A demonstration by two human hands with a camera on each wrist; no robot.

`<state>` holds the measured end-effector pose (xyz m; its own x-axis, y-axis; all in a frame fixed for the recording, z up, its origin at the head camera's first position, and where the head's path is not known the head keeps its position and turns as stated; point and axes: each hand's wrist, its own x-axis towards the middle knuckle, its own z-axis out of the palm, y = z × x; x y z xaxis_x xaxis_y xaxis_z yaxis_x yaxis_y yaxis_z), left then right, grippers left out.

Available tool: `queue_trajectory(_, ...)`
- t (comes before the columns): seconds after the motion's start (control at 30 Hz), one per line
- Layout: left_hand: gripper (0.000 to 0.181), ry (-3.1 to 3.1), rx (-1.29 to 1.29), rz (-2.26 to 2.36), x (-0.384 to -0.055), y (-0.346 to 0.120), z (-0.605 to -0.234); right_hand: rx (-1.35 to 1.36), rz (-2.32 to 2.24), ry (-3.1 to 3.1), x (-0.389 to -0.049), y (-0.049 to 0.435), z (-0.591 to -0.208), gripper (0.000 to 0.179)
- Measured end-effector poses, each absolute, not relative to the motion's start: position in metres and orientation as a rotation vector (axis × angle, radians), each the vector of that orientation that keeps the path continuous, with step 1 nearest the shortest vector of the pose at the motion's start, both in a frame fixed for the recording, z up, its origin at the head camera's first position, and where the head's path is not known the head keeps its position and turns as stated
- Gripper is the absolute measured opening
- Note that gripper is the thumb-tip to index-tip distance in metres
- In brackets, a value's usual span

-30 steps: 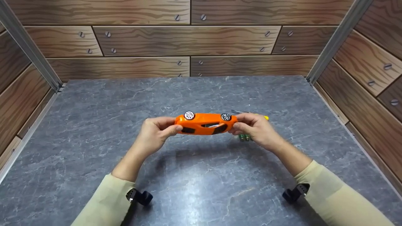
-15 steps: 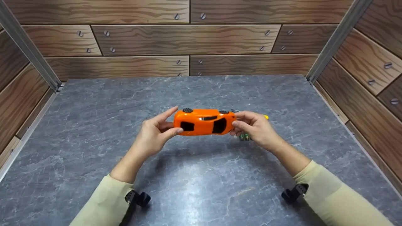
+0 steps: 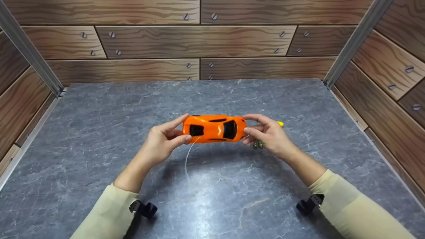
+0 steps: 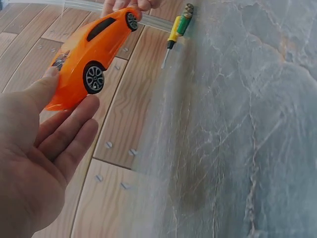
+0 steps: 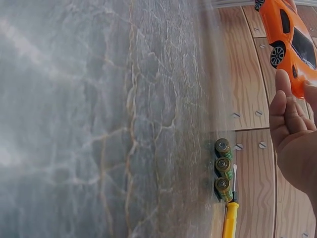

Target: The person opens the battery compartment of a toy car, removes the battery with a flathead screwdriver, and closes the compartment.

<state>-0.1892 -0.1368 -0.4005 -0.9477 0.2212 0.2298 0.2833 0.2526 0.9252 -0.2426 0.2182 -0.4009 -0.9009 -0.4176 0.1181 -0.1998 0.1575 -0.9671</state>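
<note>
An orange toy car (image 3: 214, 128) is held level above the table, its roof and dark windows toward the head camera. My left hand (image 3: 159, 144) grips the rear end, thumb on top beside the rear window; the left wrist view shows a wheel (image 4: 93, 78) just above its fingers. At the front end my right hand (image 3: 273, 137) pinches the car between thumb and fingers. A thin pale strand (image 3: 186, 162) curves down from the car's near side in the head view. The car's underside is hidden there.
Three green batteries (image 5: 223, 164) stand side by side on the grey marbled table (image 3: 212, 199), partly hidden by the right hand in the head view. Beside them lies a screwdriver with a yellow handle (image 5: 230, 220). Wood-patterned walls (image 3: 199, 41) enclose the back and sides.
Both hands have rolled the car from its side view to roof up. The left index finger has lifted and now touches the car's far rear edge. The pale strand has come into view.
</note>
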Motion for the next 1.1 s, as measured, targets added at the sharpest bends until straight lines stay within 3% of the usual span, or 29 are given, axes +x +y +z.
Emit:
queue_trajectory(0.27,0.077,-2.494,-0.5,-1.893,-0.192,-0.141,-0.403,-0.598,-1.784,2.295,-0.243,0.217,-0.403,0.046)
queue_trajectory(0.6,0.082,-2.5,-0.425,-1.946,-0.196,-0.143,-0.406,-0.535,-1.732,2.28,-0.24,0.214,-0.404,0.067)
queue_trajectory(1.1,0.087,-2.576,-0.353,-1.845,-0.205,-0.142,-0.416,-0.628,-1.583,2.438,-0.253,0.21,-0.413,0.068)
